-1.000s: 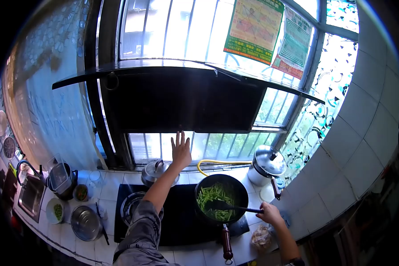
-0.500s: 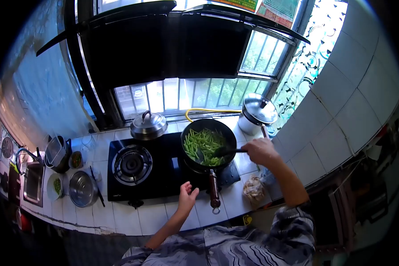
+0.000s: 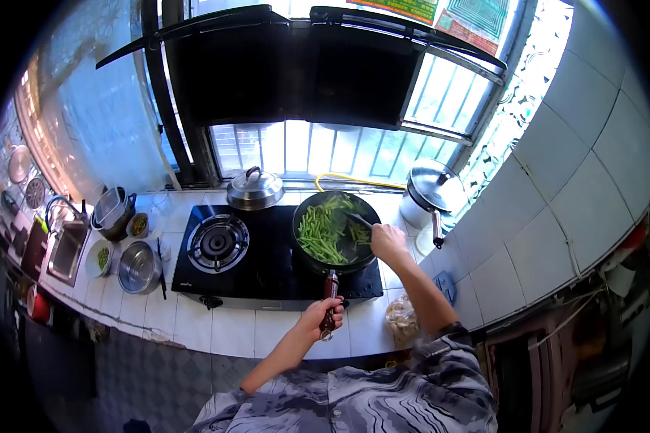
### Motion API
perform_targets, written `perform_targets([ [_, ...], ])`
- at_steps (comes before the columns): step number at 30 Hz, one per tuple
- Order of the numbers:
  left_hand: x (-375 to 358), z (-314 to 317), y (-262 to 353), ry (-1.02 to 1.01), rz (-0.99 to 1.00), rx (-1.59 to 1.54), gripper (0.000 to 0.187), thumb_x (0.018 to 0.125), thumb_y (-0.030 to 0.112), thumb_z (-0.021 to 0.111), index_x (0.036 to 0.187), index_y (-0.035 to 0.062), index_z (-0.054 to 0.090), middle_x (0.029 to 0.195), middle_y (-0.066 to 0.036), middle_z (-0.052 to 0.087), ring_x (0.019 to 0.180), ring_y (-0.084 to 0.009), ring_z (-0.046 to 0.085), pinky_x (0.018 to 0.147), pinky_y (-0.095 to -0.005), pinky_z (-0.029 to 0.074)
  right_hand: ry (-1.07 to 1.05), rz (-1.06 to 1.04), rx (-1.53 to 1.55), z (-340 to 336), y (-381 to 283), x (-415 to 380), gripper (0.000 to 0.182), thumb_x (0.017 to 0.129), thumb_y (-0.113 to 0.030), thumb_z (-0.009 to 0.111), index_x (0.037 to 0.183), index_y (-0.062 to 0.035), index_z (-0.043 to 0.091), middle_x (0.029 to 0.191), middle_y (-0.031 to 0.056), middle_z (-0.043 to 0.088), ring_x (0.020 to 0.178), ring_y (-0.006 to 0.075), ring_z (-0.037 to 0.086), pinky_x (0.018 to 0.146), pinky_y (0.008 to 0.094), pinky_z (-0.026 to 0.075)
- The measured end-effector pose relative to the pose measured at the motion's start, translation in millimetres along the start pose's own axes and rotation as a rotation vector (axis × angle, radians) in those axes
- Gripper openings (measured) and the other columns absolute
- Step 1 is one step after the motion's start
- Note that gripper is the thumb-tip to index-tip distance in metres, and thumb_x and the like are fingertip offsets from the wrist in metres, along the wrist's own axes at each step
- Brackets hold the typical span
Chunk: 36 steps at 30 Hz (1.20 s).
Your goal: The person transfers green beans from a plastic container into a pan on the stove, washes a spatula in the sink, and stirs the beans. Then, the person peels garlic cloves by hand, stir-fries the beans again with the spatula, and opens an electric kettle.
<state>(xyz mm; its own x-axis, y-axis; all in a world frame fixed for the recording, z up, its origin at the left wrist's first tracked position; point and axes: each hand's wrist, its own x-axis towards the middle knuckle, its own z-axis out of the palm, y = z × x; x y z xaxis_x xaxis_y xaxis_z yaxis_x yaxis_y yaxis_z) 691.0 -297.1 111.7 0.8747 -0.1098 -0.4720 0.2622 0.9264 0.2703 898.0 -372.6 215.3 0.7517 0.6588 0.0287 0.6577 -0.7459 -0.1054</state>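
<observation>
A dark wok [image 3: 372, 209] sits on the right burner of the black gas stove [image 3: 267, 270]. Cut green beans [image 3: 319, 229] fill its left side, with a smaller bunch at the right and bare pan between. My left hand [image 3: 322, 316] is closed around the wok's brown handle [image 3: 331, 286], which points toward me. At the wok's right rim, my right hand [image 3: 388, 241] grips a black spatula [image 3: 359, 219]. The spatula's shaft reaches down into the wok; its blade is partly hidden among the beans.
A steel domed lid [image 3: 256, 190] stands behind the left burner [image 3: 218, 244]. At the back right is a lidded saucepan [image 3: 433, 193]. A bag of food [image 3: 402, 320] lies under my right forearm. Left are a metal bowl [image 3: 139, 267], a white bowl [image 3: 98, 258] and a sink [image 3: 68, 251].
My left hand has gone from free beside the wok to holding its handle. My right hand has shifted the spatula, and the beans have parted, baring the pan. The camera view has shifted.
</observation>
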Motion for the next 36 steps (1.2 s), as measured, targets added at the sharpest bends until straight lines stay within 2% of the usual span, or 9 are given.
perform_targets([
  [3, -2, 9, -3, -0.002, -0.003, 0.02, 0.017, 0.082, 0.009, 0.049, 0.097, 0.007, 0.043, 0.064, -0.002, 0.044, 0.048, -0.0113, 0.042, 0.043, -0.0252, 0.038, -0.015, -0.08, 0.158, 36, -4, 17, 0.023, 0.074, -0.014, 0.049, 0.092, -0.0083, 0.061, 0.081, 0.0148, 0.062, 0.078, 0.0316, 0.059, 0.069, 0.0413, 0.046],
  [5, 0, 7, -3, 0.017, 0.012, 0.022, 0.017, 0.082, 0.01, 0.049, 0.097, 0.0071, 0.043, 0.064, -0.001, 0.044, 0.048, -0.0101, 0.041, 0.043, -0.0249, 0.037, -0.048, -0.182, 0.115, 33, 3, 11, 0.016, 0.071, -0.012, 0.052, 0.083, -0.0086, 0.063, 0.079, 0.0151, 0.062, 0.079, 0.0314, 0.06, 0.069, 0.0398, 0.047],
  [15, 1, 11, -16, -0.049, 0.04, -0.042, 0.018, 0.084, 0.015, 0.049, 0.099, 0.0061, 0.043, 0.065, 0.0, 0.044, 0.049, -0.0085, 0.041, 0.043, -0.0223, 0.038, -0.235, -0.449, -0.433, -141, -4, -46, 0.016, 0.065, -0.009, 0.054, 0.077, -0.0083, 0.065, 0.081, 0.0096, 0.064, 0.08, 0.0257, 0.061, 0.066, 0.0351, 0.048],
  [19, 0, 11, -19, -0.031, 0.067, -0.024, 0.02, 0.084, 0.016, 0.049, 0.1, 0.0058, 0.043, 0.066, -0.001, 0.045, 0.049, -0.0088, 0.042, 0.043, -0.0218, 0.039, -0.234, -0.491, -0.423, -84, -3, -26, 0.017, 0.067, -0.01, 0.054, 0.079, -0.0037, 0.064, 0.082, 0.0144, 0.064, 0.081, 0.0275, 0.062, 0.069, 0.0351, 0.05],
  [22, -2, 12, -21, -0.045, 0.066, -0.052, 0.021, 0.085, 0.017, 0.049, 0.101, 0.0057, 0.044, 0.066, -0.001, 0.045, 0.049, -0.0091, 0.042, 0.044, -0.0223, 0.039, -0.11, -0.416, -0.407, -43, 0, -12, 0.013, 0.072, -0.015, 0.055, 0.077, -0.0087, 0.065, 0.084, 0.0092, 0.065, 0.081, 0.0229, 0.063, 0.068, 0.0325, 0.05],
  [28, -1, 14, -17, -0.013, 0.048, 0.029, 0.016, 0.085, 0.021, 0.05, 0.093, 0.0079, 0.045, 0.065, -0.001, 0.047, 0.048, -0.0095, 0.044, 0.042, -0.0232, 0.04, 0.006, -0.135, -0.212, -51, 36, 8, 0.016, 0.075, -0.013, 0.052, 0.082, -0.0049, 0.064, 0.083, 0.0113, 0.064, 0.075, 0.0231, 0.064, 0.065, 0.0315, 0.051],
  [30, -1, 13, -15, -0.01, 0.044, 0.051, 0.016, 0.085, 0.021, 0.05, 0.093, 0.0079, 0.045, 0.065, -0.001, 0.047, 0.048, -0.0094, 0.044, 0.042, -0.0233, 0.04, -0.414, 0.119, 0.118, -40, 49, 28, 0.02, 0.078, -0.011, 0.045, 0.08, 0.0016, 0.061, 0.066, 0.0148, 0.062, 0.053, 0.0213, 0.061, 0.048, 0.0316, 0.049],
  [31, -1, 13, -15, -0.005, 0.043, 0.064, 0.016, 0.085, 0.021, 0.05, 0.093, 0.008, 0.045, 0.065, -0.001, 0.047, 0.047, -0.0094, 0.044, 0.042, -0.0234, 0.04, -0.438, 0.241, 0.253, -12, 56, 45, 0.021, 0.081, -0.013, 0.044, 0.079, 0.0016, 0.059, 0.055, 0.0098, 0.056, 0.037, 0.0163, 0.05, 0.036, 0.0299, 0.042],
  [36, -6, 5, -5, -0.035, 0.008, 0.042, 0.018, 0.084, 0.021, 0.052, 0.093, 0.0065, 0.045, 0.065, -0.002, 0.048, 0.049, -0.0105, 0.046, 0.043, -0.0241, 0.042, -0.445, -0.043, 0.496, 15, 61, 53, 0.023, 0.079, -0.027, 0.054, 0.083, -0.0057, 0.063, 0.054, 0.0041, 0.054, 0.041, 0.0121, 0.047, 0.038, 0.0274, 0.041],
])
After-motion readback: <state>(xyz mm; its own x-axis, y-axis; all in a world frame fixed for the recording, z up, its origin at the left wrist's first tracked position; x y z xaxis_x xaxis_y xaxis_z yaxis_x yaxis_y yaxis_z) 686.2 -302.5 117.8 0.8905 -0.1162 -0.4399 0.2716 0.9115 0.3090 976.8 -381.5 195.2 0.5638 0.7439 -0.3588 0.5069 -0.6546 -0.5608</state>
